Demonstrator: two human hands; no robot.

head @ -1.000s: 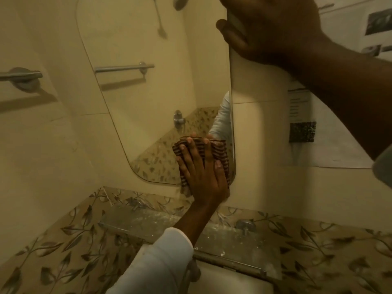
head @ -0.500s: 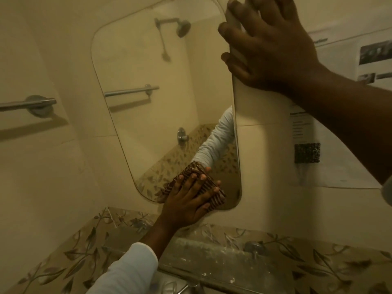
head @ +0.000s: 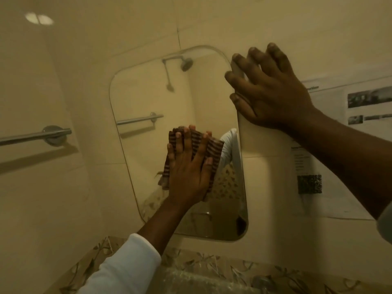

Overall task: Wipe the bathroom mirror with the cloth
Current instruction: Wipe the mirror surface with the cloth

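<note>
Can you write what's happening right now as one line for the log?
step: wiping | left hand: flat on striped cloth, mid mirror | right hand: steadying mirror's right edge

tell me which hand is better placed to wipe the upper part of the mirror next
Left. The left hand already presses the striped cloth flat on the mirror, just below the unwiped upper glass. The right hand has no cloth and braces the mirror's upper right edge.
</note>
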